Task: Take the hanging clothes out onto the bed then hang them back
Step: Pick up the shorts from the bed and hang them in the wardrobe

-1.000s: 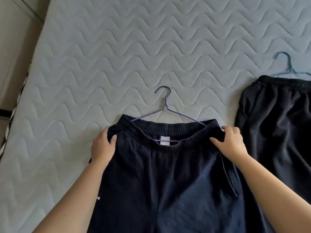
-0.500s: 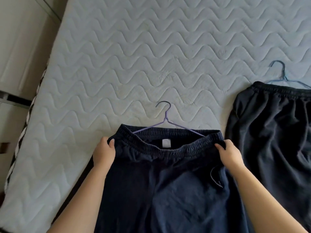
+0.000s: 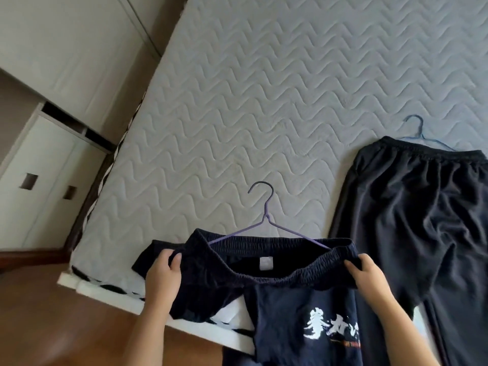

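where the bed [image 3: 264, 101] ends at far left, a white cupboard [image 3: 39, 180] stands on a wood floor [image 3: 66, 326]. the bed's grey quilted mattress fills most of the view. left grip [image 3: 162, 276] is clamped on the left end of the navy pants [image 3: 290, 313] waistband, fingers and thumb curled round a fold of cloth. the navy pants are at the bed's near edge, waistband lifted and held open, legs dropping off toward the floor, white print on one leg. a purple hanger [image 3: 265, 220] sits in the waistband, both arms under the elastic, hook pointing away over the mattress. a small grey label [image 3: 266, 262] shows inside the back of the waistband. right grip [image 3: 369, 278] is clamped on the right end of the same waistband, fingers curled over it. right of that, black pants [image 3: 422, 220] lie flat on the bed, close beside the navy pair; cannot tell if they touch. a blue hanger [image 3: 420, 130] is in their waistband, hook sticking out on the mattress.
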A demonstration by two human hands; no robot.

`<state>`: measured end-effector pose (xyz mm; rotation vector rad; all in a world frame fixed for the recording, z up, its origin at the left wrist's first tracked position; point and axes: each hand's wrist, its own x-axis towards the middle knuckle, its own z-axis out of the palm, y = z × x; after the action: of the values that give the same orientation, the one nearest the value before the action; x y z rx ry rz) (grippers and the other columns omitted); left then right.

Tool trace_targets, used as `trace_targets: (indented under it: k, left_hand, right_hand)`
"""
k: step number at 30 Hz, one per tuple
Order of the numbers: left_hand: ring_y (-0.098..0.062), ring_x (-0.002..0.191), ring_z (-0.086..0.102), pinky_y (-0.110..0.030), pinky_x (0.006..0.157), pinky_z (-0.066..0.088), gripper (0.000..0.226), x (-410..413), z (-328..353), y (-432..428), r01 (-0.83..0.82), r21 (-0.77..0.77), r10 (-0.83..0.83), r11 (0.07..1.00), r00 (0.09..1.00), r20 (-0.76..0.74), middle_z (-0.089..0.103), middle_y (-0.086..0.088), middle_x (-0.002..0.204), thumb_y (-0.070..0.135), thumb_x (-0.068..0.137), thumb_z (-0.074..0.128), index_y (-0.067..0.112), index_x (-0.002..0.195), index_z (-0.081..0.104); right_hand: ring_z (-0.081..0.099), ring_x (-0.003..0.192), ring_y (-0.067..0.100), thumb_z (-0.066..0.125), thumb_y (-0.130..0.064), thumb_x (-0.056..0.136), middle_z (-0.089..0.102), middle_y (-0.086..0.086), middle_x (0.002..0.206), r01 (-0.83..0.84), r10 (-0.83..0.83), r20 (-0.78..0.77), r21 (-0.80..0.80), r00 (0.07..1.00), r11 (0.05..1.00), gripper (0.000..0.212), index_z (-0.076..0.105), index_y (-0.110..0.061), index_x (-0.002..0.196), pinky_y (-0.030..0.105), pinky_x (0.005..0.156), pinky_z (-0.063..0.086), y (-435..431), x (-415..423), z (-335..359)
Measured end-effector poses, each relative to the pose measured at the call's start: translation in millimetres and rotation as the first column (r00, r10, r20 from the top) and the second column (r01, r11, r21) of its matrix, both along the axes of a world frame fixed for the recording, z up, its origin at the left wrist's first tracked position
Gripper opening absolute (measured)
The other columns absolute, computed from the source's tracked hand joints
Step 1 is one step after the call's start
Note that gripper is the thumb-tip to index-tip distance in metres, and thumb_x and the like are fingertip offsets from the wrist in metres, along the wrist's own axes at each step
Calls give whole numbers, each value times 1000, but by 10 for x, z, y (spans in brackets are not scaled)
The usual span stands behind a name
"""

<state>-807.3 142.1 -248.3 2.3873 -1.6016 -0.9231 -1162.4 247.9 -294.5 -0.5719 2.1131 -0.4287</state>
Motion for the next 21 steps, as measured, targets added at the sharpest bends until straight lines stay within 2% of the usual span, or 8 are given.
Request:
trace_targets:
  k: [4,7,9,12,15,18,21]
  left_hand:
    - [-36,100,57,-34,72,39,25,109,291,426,96,-52,-95,994,995,19,63,-15,104,19,95,44,3,111,56]
    - [-36,97,59,-33,71,38,24,258,494,695,112,-124,-111,986,994,16,64,-16,101,17,94,46,2,108,58]
    - [-35,100,58,-34,74,40,27,346,623,880,69,-135,-68,988,998,8,64,-16,106,19,95,45,3,112,57]
    - [-35,104,57,-34,78,40,29,489,781,1153,-26,-178,22,984,999,-26,62,-16,113,19,95,45,2,116,56]
    - [-33,96,60,-33,72,40,24,751,806,1400,-117,-197,111,973,993,-43,64,-13,102,17,94,47,3,109,60]
    - [-33,94,61,-41,76,47,18,1018,791,1670,-226,-222,205,948,972,-113,63,-8,94,22,94,47,12,101,60]
    - [-30,93,59,-36,75,43,27,1308,883,1960,-334,-241,325,912,943,-74,62,-10,99,21,94,46,3,110,59]
  right_hand:
    - [56,83,29,57,-14,88,61,15,85,61,-61,9,-18,998,998,10,53,-4,90,38,73,42,314,62,222]
    - [54,77,26,56,-14,89,58,12,82,15,-15,1,-61,1000,998,10,51,-5,90,32,61,39,385,127,446]
    - [52,74,24,55,-16,90,56,8,78,-35,33,-22,-101,999,994,11,49,-6,89,32,59,36,377,165,604]
    - [53,77,25,54,-17,90,56,5,77,-112,104,-57,-160,993,981,12,48,-8,89,32,65,37,347,266,797]
    - [55,80,27,53,-20,91,57,5,78,-217,205,-83,-179,975,960,12,49,-9,92,34,70,40,322,433,987]
    - [55,83,29,52,-21,91,59,10,86,-326,308,-117,-187,944,927,12,48,-10,95,34,71,40,228,674,1130]
    - [54,88,30,52,-21,92,57,12,91,-454,429,-157,-190,889,871,12,45,-12,94,36,74,40,70,1090,1250]
